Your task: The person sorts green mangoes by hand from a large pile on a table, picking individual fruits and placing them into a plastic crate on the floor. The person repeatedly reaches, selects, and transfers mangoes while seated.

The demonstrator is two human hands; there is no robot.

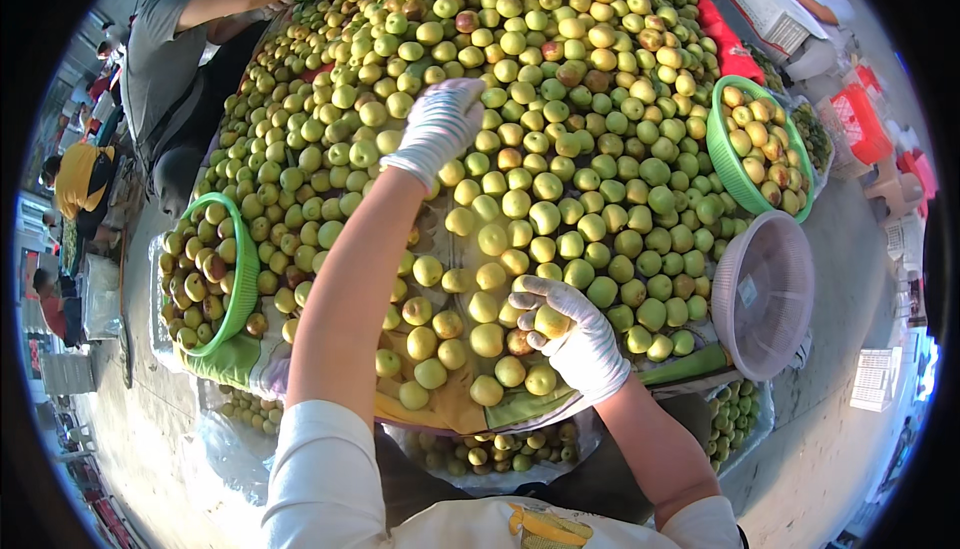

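Note:
A broad heap of round yellow-green fruits (544, 215), which look like jujubes, spreads over a cloth-covered table before me. Some are blotched reddish brown. My left hand (446, 125), in a striped white knit glove, reaches far over the heap. Its fingers are curled away from view, so whatever they hold is hidden. Near the table's front edge, my right hand (577, 339) is turned partly palm up in a pale glove with soiled fingertips. A yellowish fruit (551, 321) rests within its curved fingers. Close by lies a brown-patched fruit (519, 342).
Green plastic baskets of browner fruit stand at left (241, 271) and right (720, 145). A pale pink basket (726, 294) sits tilted at the right edge. Fruit in a plastic-lined container (517, 453) lies below the table. A co-worker (161, 46) reaches in from upper left.

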